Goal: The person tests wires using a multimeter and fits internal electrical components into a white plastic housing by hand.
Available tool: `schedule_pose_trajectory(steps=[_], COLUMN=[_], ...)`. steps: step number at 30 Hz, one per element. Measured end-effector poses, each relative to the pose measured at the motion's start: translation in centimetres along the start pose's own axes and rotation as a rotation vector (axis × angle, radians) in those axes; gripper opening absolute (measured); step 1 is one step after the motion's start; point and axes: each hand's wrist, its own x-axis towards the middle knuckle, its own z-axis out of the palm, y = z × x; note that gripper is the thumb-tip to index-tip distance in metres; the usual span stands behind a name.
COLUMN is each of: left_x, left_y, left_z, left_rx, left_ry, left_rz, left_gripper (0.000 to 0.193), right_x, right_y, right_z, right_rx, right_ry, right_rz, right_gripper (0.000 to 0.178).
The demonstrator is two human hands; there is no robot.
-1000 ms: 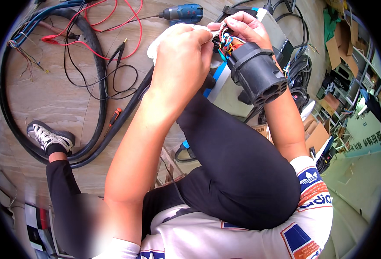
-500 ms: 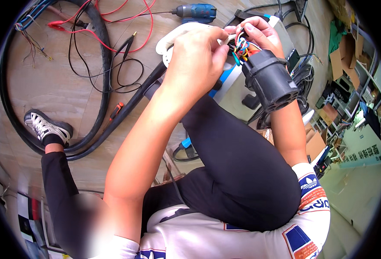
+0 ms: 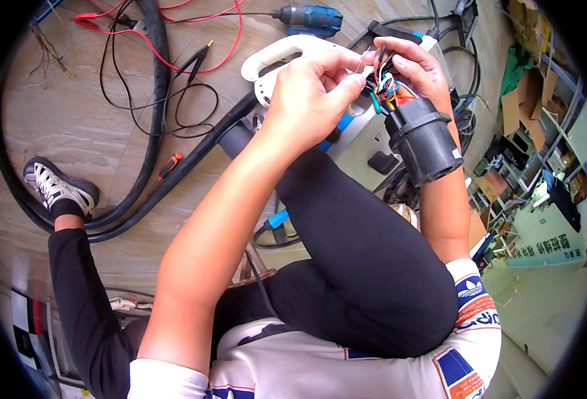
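At the left edge, a laced shoe [image 3: 57, 186] is seen on the tiled floor [image 3: 101, 113]. In the upper left, a red lead with a clip [image 3: 89, 18] is laid across a thick black cable [image 3: 157, 100], which is looped down the left side; a black test lead [image 3: 199, 63] is tangled beside it. Below that, an orange-handled screwdriver [image 3: 171, 165] is set near the cable. At upper centre, a white looped handle [image 3: 267, 58] is partly hidden by the left hand [image 3: 310, 93], whose thumb and fingers are drawn close together beside a bundle of coloured wires [image 3: 388, 86]; whether a strand is pinched there cannot be told. Above, a blue power drill [image 3: 310, 18] is seen lying on the floor. Right of centre, the wires are gripped by the curled right hand [image 3: 426, 73], and below them a black cylindrical connector [image 3: 425, 141] is suspended, tilted, before the right forearm. At the upper right, opened cardboard boxes [image 3: 523, 113] are seen.
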Motion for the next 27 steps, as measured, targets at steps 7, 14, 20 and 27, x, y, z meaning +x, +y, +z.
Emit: schedule_pose_trajectory(steps=[7, 14, 20, 27], left_x=[-0.2, -0.8, -1.1, -0.9], left_y=[0.5, 1.1, 2.6, 2.6], left_z=[0.0, 0.1, 0.4, 0.4], left_rx=[-0.024, 0.16, 0.402, 0.626], left_ry=[0.0, 0.016, 0.079, 0.063], left_rz=[-0.034, 0.061, 0.214, 0.426], left_gripper=[0.025, 0.026, 0.028, 0.022], right_x=[-0.1, 0.7, 1.1, 1.2], right_y=[0.1, 0.0, 0.4, 0.2], right_z=[-0.3, -0.4, -0.6, -0.7], right_rx=[0.004, -0.074, 0.095, 0.053], right_ry=[-0.026, -0.03, -0.073, -0.004], right_rz=[-0.003, 0.006, -0.04, 0.001], right_gripper=[0.034, 0.029, 0.012, 0.014])
